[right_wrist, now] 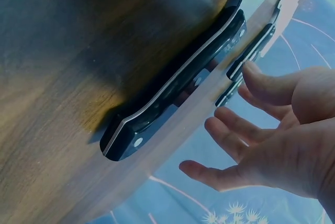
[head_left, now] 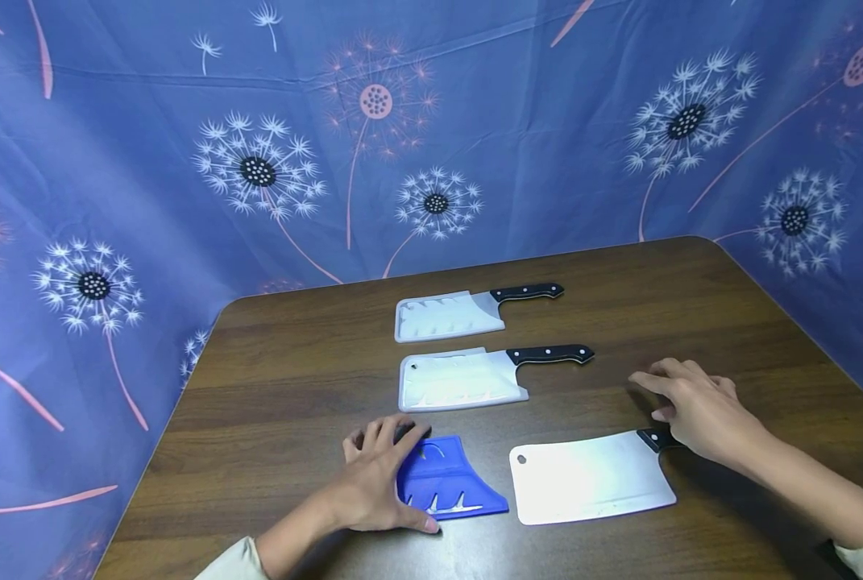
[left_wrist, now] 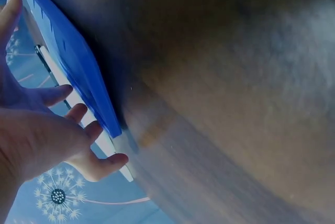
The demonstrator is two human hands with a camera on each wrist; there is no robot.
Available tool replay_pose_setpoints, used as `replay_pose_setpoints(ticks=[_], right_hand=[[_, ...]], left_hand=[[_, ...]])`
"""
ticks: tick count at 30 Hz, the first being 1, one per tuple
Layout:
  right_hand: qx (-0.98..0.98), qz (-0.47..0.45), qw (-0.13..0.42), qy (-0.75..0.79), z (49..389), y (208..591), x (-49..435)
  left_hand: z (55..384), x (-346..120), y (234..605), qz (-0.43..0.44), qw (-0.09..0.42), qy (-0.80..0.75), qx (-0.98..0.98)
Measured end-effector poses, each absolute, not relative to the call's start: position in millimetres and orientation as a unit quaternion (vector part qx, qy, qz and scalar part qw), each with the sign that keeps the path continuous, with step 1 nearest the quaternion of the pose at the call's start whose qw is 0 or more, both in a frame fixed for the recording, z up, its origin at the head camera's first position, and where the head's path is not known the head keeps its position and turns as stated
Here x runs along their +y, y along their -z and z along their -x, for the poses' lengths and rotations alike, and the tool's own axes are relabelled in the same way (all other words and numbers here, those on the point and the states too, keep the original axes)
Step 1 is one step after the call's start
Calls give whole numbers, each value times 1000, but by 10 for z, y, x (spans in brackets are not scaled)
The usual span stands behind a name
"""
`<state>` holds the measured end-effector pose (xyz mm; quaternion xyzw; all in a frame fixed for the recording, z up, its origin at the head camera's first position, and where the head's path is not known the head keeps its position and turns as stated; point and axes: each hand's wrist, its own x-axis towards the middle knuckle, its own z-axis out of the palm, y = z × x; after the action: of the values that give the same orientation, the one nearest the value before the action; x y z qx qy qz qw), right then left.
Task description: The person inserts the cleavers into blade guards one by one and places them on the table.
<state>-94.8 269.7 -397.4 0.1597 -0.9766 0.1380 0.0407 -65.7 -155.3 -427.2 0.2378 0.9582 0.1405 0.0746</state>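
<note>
A blue plastic blade cover (head_left: 449, 475) lies flat at the table's front. My left hand (head_left: 375, 482) is spread over its left end, thumb by the near edge and fingers by the far side; whether they touch it I cannot tell. To the right, a bare cleaver (head_left: 591, 479) rests with its blade pointing left. My right hand (head_left: 703, 411) hovers over the cleaver's black handle, fingers loosely bent and holding nothing. The right wrist view shows a gap between that hand (right_wrist: 282, 124) and the riveted handle (right_wrist: 178, 88).
Two more cleavers lie farther back, one behind the other: a nearer cleaver in a whitish cover (head_left: 463, 380) and a farther one (head_left: 449, 316), black handles to the right. The brown wooden table (head_left: 293, 362) ends at a blue dandelion-patterned cloth (head_left: 533, 161).
</note>
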Motion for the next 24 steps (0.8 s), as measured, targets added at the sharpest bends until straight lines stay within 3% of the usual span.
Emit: replay_pose_setpoints(ticks=[10,24], right_hand=[[-981,-151,-25,-115,903,4000,2778],[-979,-170,-31,-107,860,4130,2809]], left_hand=[[576,-1546,4336,-254,61,-135,956],[582,-1532,4327,-248,49,-142,957]])
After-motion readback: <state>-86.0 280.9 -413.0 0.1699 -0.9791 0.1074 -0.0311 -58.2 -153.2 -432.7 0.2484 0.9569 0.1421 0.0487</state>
